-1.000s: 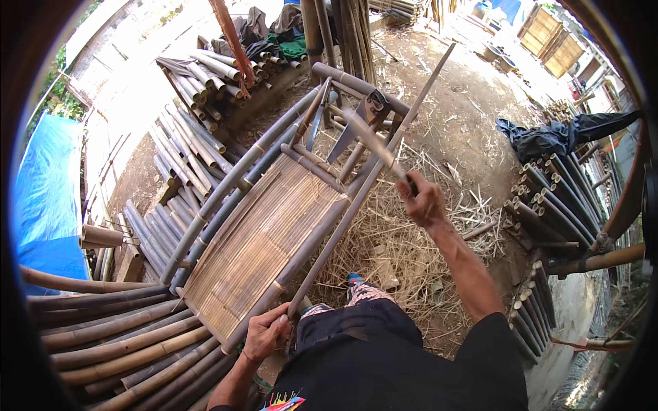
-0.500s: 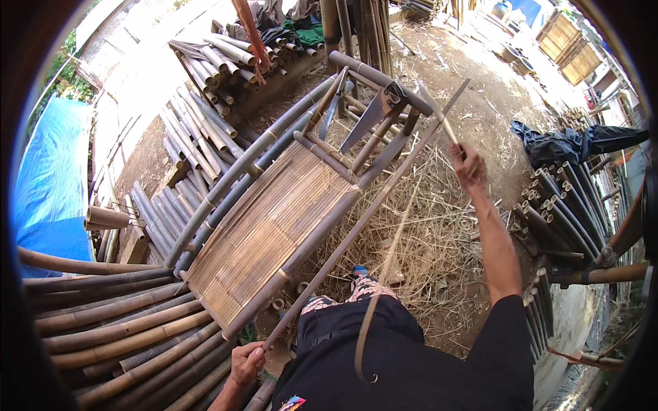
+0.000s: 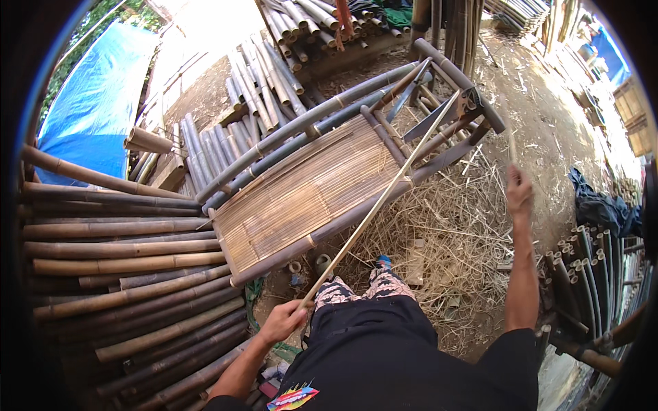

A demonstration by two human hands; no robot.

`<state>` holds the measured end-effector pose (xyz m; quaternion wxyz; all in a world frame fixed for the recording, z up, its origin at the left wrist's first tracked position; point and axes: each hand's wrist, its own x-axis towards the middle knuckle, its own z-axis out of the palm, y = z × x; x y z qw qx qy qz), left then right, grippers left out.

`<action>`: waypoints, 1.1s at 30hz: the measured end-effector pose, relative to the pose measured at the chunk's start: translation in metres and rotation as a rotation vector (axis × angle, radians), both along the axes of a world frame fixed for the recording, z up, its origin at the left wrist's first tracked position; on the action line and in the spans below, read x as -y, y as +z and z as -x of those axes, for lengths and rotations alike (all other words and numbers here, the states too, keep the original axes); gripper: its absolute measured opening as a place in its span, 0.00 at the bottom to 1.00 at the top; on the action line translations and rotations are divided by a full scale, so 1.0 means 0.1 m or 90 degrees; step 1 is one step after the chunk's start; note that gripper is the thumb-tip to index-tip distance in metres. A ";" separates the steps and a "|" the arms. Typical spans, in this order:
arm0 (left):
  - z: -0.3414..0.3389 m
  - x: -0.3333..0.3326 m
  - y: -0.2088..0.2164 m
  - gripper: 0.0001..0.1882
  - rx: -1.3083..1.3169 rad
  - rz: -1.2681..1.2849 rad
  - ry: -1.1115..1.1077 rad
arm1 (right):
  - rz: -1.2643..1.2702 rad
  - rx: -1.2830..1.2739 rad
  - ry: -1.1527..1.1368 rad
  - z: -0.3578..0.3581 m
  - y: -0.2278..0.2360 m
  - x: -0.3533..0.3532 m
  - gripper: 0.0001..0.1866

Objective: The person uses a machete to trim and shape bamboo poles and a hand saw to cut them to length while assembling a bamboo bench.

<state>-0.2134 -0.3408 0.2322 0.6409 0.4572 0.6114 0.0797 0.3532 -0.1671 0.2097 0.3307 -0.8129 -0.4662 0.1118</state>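
My left hand (image 3: 286,322) is closed round the near end of a long bamboo strip (image 3: 373,214). The strip slants up and away over the bamboo bench (image 3: 308,188), its pale side showing. Out to the right, apart from the strip, my right hand (image 3: 519,190) is closed on a knife (image 3: 512,147) with a light handle; its blade is thin and hard to make out from here. A handsaw (image 3: 426,126) with a dark handle rests at the far end of the bench, partly behind the strip.
Bamboo shavings (image 3: 452,240) cover the ground right of the bench. Long bamboo poles (image 3: 137,267) lie stacked at the left, with cut poles (image 3: 260,82) behind the bench. More bamboo poles (image 3: 582,274) stand at the right beneath a dark cloth (image 3: 603,205). A blue tarp (image 3: 96,103) hangs far left.
My right hand with the knife has come away from the strip to the right. The strip now shows its pale side, and the thin loose sliver beside it is out of sight. My view has shifted.
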 end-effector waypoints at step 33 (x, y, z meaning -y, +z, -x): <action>1.06 2.21 0.30 0.17 -0.006 -0.200 0.096 | 0.138 0.023 0.492 3.18 0.02 1.79 0.32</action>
